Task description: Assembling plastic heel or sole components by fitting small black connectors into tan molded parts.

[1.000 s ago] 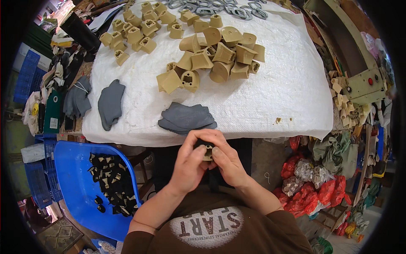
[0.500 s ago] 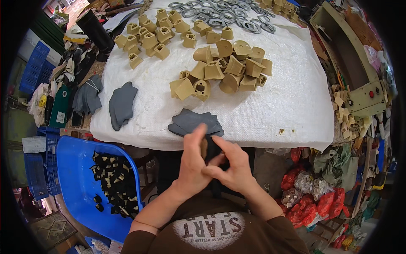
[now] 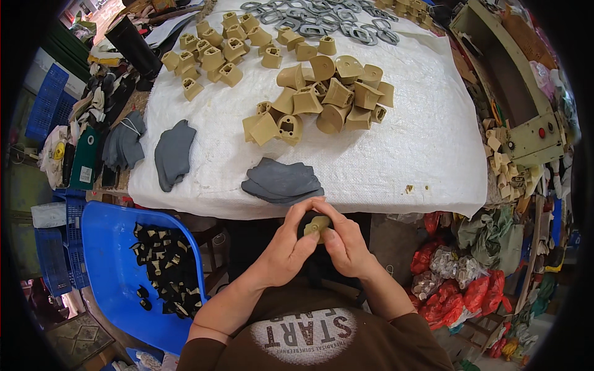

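Both hands are closed round one tan shoe heel, held just off the table's near edge. A dark covering piece shows along its far side. My left hand grips it from the left and my right hand from the right, with both thumbs on the near side. Right beyond my fingertips lies a stack of dark grey cut pieces. Another grey stack rests farther left, beside a tied grey bundle. Bare tan heels are heaped mid-table, and more stand at the far left.
A white woven sheet covers the table. Grey oval rings lie at its far side. To my left, a blue tub holds several black-covered heels. Red and clear bags sit low right; a beige machine stands beyond.
My fingers have come together round the heel, and its tan face now shows between my thumbs. My left hand's raised fingers have folded inward. The view has shifted slightly.
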Action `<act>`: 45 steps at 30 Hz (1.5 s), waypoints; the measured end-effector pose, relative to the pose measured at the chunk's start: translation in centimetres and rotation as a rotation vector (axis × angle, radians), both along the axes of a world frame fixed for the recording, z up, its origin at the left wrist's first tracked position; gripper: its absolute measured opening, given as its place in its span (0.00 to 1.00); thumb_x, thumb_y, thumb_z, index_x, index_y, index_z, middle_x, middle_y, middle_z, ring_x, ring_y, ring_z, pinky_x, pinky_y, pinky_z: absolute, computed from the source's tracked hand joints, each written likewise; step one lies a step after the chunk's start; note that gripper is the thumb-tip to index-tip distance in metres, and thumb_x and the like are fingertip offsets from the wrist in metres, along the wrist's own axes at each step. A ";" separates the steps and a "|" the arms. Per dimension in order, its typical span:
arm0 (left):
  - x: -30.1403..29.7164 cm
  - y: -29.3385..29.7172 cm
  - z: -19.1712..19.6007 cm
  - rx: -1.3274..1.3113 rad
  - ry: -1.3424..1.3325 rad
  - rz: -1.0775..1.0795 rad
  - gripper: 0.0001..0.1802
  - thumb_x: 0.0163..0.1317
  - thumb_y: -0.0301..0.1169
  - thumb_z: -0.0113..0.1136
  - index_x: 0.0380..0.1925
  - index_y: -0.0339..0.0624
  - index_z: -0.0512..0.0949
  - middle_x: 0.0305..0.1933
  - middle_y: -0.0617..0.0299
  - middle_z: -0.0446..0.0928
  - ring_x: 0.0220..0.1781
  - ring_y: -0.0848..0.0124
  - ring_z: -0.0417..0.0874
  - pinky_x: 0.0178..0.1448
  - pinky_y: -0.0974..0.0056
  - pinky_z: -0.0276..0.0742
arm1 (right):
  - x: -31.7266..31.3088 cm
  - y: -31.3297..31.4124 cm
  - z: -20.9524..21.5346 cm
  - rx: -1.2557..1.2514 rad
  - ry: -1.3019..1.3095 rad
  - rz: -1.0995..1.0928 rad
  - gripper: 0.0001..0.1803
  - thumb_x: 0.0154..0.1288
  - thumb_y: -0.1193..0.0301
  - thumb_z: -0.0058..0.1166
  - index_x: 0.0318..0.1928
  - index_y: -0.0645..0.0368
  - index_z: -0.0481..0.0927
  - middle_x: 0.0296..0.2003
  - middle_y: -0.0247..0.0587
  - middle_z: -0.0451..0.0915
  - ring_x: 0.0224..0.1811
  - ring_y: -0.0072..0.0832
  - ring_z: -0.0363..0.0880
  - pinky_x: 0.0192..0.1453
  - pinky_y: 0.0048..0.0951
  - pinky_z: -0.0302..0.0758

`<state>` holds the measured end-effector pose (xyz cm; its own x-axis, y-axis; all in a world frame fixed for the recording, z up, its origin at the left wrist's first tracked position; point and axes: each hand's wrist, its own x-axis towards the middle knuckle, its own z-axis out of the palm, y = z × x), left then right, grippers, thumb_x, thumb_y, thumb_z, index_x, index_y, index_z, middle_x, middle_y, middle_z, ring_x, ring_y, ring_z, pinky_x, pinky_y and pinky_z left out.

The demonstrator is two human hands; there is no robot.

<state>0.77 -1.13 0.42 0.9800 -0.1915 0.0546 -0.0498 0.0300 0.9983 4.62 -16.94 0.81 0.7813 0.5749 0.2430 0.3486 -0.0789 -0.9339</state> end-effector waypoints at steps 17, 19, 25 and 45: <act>-0.1 1.5 0.7 0.051 0.135 -0.277 0.32 0.60 0.35 0.47 0.63 0.34 0.54 0.52 0.49 0.71 0.55 0.62 0.74 0.60 0.61 0.66 | 3.0 0.1 -0.8 0.392 0.528 0.267 0.13 0.70 0.67 0.44 0.40 0.61 0.80 0.48 0.40 0.69 0.53 0.27 0.64 0.58 0.29 0.62; -0.1 1.2 0.8 0.030 0.140 -0.278 0.31 0.60 0.34 0.47 0.62 0.33 0.55 0.49 0.49 0.73 0.52 0.63 0.75 0.58 0.61 0.67 | 3.1 0.0 -0.9 0.447 0.658 0.441 0.11 0.69 0.69 0.46 0.37 0.62 0.79 0.47 0.41 0.69 0.51 0.27 0.67 0.58 0.29 0.62; -0.5 0.9 0.8 -0.027 0.262 -0.239 0.25 0.63 0.34 0.46 0.59 0.32 0.61 0.45 0.52 0.74 0.49 0.67 0.75 0.55 0.64 0.68 | 3.3 -0.3 0.1 0.084 0.066 0.288 0.11 0.66 0.70 0.46 0.38 0.63 0.79 0.47 0.45 0.74 0.49 0.30 0.69 0.56 0.33 0.66; -1.6 -0.2 -1.1 -0.198 0.201 0.240 0.20 0.70 0.42 0.37 0.51 0.38 0.64 0.41 0.65 0.69 0.37 0.80 0.69 0.41 0.76 0.67 | -1.0 2.8 -1.3 0.148 0.181 0.004 0.21 0.69 0.67 0.40 0.59 0.61 0.66 0.53 0.48 0.70 0.56 0.40 0.66 0.62 0.35 0.61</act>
